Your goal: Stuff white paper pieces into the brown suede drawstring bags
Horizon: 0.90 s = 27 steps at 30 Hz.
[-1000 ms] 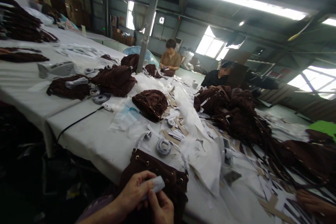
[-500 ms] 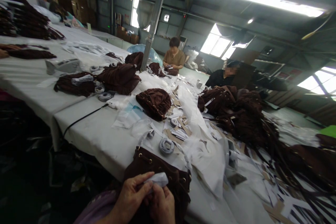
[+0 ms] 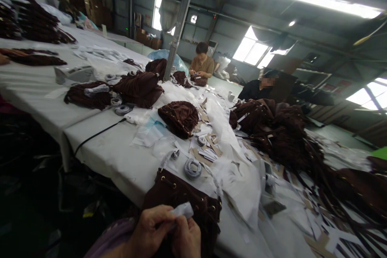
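Observation:
A dark brown bag (image 3: 178,191) with gold-coloured eyelets along its upper edge lies at the near edge of the table. Above it my left hand (image 3: 152,225) pinches a small piece of thin white wrapping (image 3: 184,209) between thumb and fingers. My right hand (image 3: 186,236) grips the same piece from the other side, close against the left. What lies inside the wrapping, if anything, is hidden by my fingers. Just beyond the bag sits a coiled grey-white strap or cord (image 3: 192,167).
Another brown bag (image 3: 179,119) stands mid-table, near scattered card strips (image 3: 208,153) and crumpled white sheeting (image 3: 238,181). Brown bags with long straps are heaped (image 3: 272,129) at right. A metal post (image 3: 180,24) rises behind. Two co-workers sit across the table.
Both hands have shifted slightly at the white wrapping, and the left fingers have curled further round it. The bag stays in place; the view has moved a little.

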Available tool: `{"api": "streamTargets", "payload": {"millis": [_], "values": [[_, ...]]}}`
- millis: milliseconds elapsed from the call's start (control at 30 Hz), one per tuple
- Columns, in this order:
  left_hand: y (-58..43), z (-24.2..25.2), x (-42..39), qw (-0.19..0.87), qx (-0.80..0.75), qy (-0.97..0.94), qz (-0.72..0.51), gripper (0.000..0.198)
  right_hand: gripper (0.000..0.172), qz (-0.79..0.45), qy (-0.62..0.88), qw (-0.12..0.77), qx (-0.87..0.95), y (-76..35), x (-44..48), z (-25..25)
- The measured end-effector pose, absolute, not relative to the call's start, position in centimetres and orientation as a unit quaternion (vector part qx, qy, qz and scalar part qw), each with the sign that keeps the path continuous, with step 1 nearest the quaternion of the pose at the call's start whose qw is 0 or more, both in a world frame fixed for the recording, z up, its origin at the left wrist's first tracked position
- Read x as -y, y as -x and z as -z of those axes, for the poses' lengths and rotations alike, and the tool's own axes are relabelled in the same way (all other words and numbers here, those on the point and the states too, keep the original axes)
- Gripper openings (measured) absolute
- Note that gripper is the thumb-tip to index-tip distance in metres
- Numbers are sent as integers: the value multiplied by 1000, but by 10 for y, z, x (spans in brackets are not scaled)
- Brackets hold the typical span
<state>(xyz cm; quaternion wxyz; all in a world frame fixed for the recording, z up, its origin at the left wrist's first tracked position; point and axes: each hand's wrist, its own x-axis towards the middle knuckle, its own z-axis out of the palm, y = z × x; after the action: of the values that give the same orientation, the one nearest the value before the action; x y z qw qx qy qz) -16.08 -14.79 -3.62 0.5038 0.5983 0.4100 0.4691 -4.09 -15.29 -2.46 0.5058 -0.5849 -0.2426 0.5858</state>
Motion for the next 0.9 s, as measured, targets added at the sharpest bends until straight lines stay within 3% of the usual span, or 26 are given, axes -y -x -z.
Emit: {"api": "streamTargets", "payload": {"millis": [300, 400, 600, 767, 900], "values": [[172, 28, 147, 495, -401, -620, -458, 18, 58, -639, 558, 474, 236, 43, 156, 18], [171, 22, 148, 546, -407, -569, -461, 14, 59, -630, 569, 450, 278, 40, 156, 21], [165, 21, 137, 709, -431, -385, -405, 41, 61, -613, 567, 462, 300, 33, 151, 31], [161, 27, 135, 718, -448, -368, -385, 44, 56, -580, 572, 481, 323, 39, 157, 45], [159, 37, 139, 703, -462, -375, -388, 48, 54, -565, 584, 406, 418, 3, 158, 24]]}}
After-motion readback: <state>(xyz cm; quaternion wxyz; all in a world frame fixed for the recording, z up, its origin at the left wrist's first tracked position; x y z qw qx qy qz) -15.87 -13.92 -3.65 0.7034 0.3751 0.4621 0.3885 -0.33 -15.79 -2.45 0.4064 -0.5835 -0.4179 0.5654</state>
